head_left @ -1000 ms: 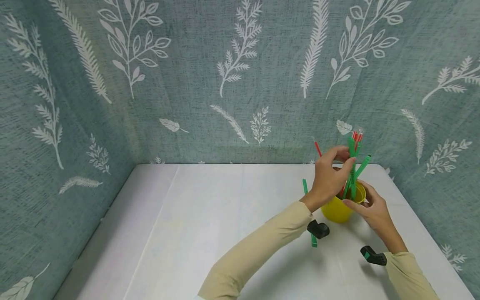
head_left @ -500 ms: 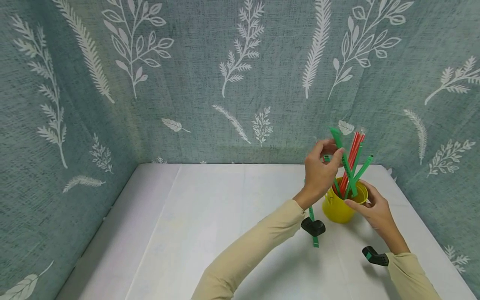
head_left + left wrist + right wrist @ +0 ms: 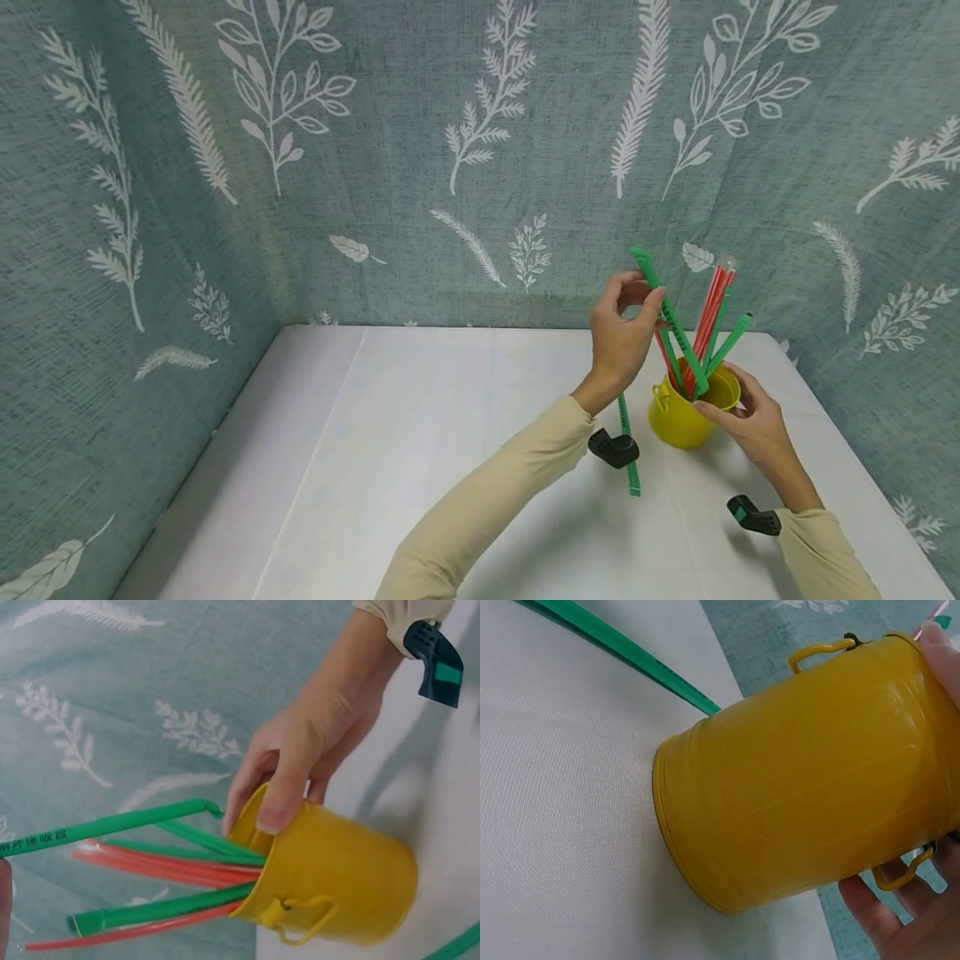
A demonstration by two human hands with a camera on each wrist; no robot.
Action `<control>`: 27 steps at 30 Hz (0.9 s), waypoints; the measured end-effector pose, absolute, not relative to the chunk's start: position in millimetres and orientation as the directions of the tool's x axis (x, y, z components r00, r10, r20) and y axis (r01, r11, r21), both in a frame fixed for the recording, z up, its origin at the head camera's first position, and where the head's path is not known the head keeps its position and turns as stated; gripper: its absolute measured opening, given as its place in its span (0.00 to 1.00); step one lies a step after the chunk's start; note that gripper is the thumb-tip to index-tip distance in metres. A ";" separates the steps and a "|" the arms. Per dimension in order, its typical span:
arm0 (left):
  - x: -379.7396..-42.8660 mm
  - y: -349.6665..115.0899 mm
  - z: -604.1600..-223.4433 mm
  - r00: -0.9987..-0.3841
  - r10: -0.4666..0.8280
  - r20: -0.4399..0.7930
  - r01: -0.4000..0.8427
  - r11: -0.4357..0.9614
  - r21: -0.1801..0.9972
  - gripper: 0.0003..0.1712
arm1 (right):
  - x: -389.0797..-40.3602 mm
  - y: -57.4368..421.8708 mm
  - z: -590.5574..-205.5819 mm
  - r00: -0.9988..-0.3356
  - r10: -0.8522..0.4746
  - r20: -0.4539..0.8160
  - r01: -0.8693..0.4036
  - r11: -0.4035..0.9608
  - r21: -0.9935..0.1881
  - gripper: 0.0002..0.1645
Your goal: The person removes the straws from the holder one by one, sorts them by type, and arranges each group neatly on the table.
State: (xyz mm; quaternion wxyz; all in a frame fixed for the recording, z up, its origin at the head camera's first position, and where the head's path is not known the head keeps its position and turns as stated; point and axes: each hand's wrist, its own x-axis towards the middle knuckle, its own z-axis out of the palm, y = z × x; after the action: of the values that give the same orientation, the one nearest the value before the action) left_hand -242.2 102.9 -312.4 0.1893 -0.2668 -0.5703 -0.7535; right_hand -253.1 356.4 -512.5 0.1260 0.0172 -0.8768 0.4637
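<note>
In the head view my left hand pinches a long green straw near its upper part. The straw slants down to the right, its lower end at the mouth of a small yellow bucket. Dark printing runs along this straw in the left wrist view. My right hand grips the bucket by its right rim, with the thumb on the near side. Red straws in clear wrap and more green straws stick up out of the bucket. Part of the left hand's fingertips is hidden behind the straw.
Another green straw lies on the white table left of the bucket, partly hidden by the left wrist's black camera. A second black camera sits on the right wrist. Leaf-patterned cloth hangs behind the table.
My left hand has moved left from above the bucket, tilting the pinched green straw's upper end leftward. The right hand still holds the bucket, which stays in place.
</note>
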 end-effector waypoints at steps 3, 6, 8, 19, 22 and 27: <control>-242.9 99.4 -313.8 -0.800 0.005 0.599 0.574 -0.280 0.769 0.15 | -249.2 351.6 -504.8 -0.971 0.088 0.222 -0.135 0.567 -0.813 0.43; -244.2 97.0 -315.8 -0.809 -0.006 0.588 0.566 -0.278 0.776 0.15 | -241.8 344.9 -491.0 -0.978 0.077 0.193 -0.119 0.553 -0.825 0.43; -245.3 95.3 -317.2 -0.817 -0.011 0.576 0.555 -0.282 0.782 0.15 | -237.5 340.9 -483.1 -0.982 0.075 0.176 -0.108 0.539 -0.835 0.43; -248.4 86.1 -327.2 -0.859 -0.022 0.511 0.496 -0.276 0.823 0.17 | -237.3 341.5 -486.9 -0.979 0.070 0.194 -0.126 0.545 -0.829 0.43; -248.2 83.9 -331.6 -0.864 -0.036 0.501 0.492 -0.266 0.829 0.16 | -225.9 329.2 -467.0 -0.984 0.076 0.160 -0.095 0.534 -0.840 0.43; -249.6 80.3 -339.2 -0.871 -0.051 0.489 0.487 -0.232 0.842 0.17 | -217.3 319.7 -450.5 -0.986 0.068 0.151 -0.093 0.529 -0.844 0.42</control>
State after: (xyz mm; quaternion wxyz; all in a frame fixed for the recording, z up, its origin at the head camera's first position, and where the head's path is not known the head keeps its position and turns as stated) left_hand -249.6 80.3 -339.2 0.1762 -0.1832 -0.5939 -0.7633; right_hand -217.3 319.7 -450.5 0.0829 0.0070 -0.8703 0.4854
